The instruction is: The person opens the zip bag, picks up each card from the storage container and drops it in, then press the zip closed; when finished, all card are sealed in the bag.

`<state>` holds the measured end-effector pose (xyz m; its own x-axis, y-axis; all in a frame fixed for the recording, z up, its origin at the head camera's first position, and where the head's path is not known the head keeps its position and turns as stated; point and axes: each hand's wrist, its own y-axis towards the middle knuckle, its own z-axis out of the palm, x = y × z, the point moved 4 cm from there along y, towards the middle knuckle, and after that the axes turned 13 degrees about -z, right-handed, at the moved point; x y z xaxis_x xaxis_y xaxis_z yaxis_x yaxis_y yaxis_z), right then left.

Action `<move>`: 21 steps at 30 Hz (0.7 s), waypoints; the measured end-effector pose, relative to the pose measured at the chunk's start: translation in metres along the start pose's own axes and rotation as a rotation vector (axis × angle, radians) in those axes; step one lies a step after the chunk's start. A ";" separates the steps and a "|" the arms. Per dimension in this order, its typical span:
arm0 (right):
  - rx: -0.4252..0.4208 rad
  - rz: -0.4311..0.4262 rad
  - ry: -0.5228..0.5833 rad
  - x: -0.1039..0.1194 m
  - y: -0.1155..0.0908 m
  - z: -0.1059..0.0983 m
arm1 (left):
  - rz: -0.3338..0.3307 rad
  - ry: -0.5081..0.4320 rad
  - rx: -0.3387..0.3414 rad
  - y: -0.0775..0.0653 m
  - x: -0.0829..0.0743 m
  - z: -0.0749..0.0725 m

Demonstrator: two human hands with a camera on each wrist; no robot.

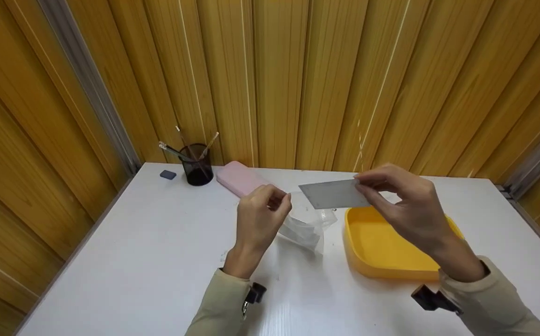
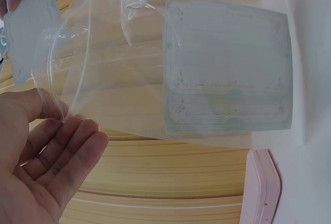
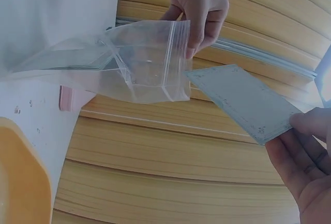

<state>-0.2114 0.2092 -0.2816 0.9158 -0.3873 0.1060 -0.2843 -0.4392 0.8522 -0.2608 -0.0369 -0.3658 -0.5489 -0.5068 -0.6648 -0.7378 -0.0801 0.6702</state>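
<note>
My left hand (image 1: 259, 217) pinches the zip edge of a clear zip-lock bag (image 2: 124, 74) between thumb and fingers. Pale green-grey cards (image 2: 227, 53) with a decorated border lie inside at the bag's far end. A single card (image 1: 335, 193) of the same look is held by one end between the thumb and fingers of my right hand (image 1: 405, 205). In the right wrist view this card (image 3: 240, 102) is outside the bag, its far corner close to the bag's mouth.
A yellow tray (image 1: 391, 242) stands beneath my right hand. Behind the left hand lies a pink case (image 1: 239, 177). A black mesh pen cup (image 1: 197, 168) with pencils and a dark blue eraser (image 1: 168, 174) stand at the back left, before a wood-panelled wall (image 1: 279, 84).
</note>
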 end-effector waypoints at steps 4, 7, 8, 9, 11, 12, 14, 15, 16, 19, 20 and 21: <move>0.042 -0.024 -0.003 0.002 0.001 0.011 | -0.002 0.009 -0.001 -0.001 0.000 0.000; 0.079 -0.045 -0.011 0.003 0.003 0.017 | 0.000 0.011 -0.003 -0.001 0.000 0.000; 0.092 -0.053 -0.015 0.004 0.004 0.019 | 0.002 0.010 -0.004 -0.001 0.000 0.000; 0.101 -0.062 -0.018 0.005 0.005 0.021 | 0.002 0.009 -0.004 -0.001 0.000 0.000; 0.119 -0.072 -0.024 0.006 0.006 0.025 | 0.004 0.006 -0.005 -0.001 0.000 -0.001; 0.126 -0.077 -0.030 0.006 0.007 0.027 | 0.005 0.004 -0.004 -0.001 0.000 -0.001; 0.147 -0.078 -0.040 0.006 0.007 0.030 | 0.003 0.003 -0.003 -0.001 -0.001 -0.001; 0.156 -0.077 -0.045 0.006 0.007 0.032 | 0.002 0.003 -0.003 -0.001 -0.001 -0.001; 0.164 -0.076 -0.050 0.006 0.007 0.034 | 0.000 0.002 -0.002 -0.001 -0.001 -0.001; 0.184 -0.076 -0.070 0.006 0.007 0.040 | -0.006 0.004 0.003 -0.001 -0.001 -0.001; 0.188 -0.077 -0.075 0.006 0.007 0.042 | -0.008 0.004 0.004 -0.001 -0.001 -0.001; 0.189 -0.080 -0.078 0.006 0.007 0.044 | -0.010 0.005 0.006 -0.001 0.000 -0.001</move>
<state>-0.2201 0.1686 -0.2977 0.9150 -0.4035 -0.0048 -0.2661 -0.6123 0.7445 -0.2591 -0.0378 -0.3659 -0.5398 -0.5100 -0.6698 -0.7453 -0.0804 0.6618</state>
